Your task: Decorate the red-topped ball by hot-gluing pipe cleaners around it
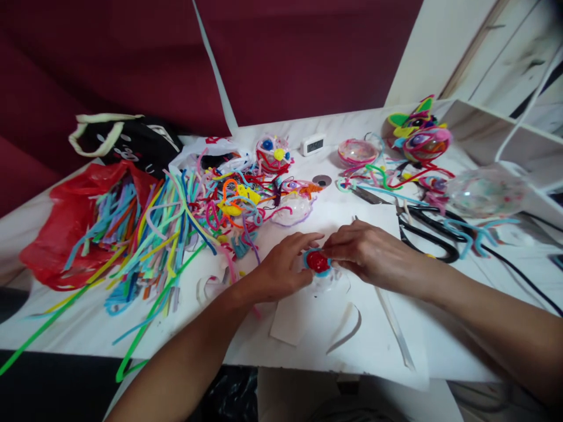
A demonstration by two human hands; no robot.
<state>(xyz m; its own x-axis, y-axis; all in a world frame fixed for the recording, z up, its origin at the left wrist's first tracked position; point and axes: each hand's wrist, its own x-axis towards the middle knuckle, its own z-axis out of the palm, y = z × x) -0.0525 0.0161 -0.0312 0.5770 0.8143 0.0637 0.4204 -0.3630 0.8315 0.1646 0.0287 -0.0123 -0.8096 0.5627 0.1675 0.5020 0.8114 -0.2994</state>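
Observation:
Between my hands, low over the white paper, is a shiny red round piece [317, 261] ringed with blue pipe cleaner. It sits on a small clear plastic shell [326, 282]. My left hand [284, 266] is curled round its left side, with thumb and fingertips against the rim. From the right, my right hand [369, 253] pinches the rim near its upper edge, and those fingers partly hide it. Paper strips [347, 329] lie in front of the shell. Black-handled scissors [422, 231] rest beyond my right wrist.
Loose pipe cleaners [165, 234] spread across the left, beside a red plastic bag [65, 234]. Decorated clear balls [272, 153] and a small digital clock [312, 144] stand at the back. A clear plastic dome [486, 192] and a black cable [519, 272] lie right.

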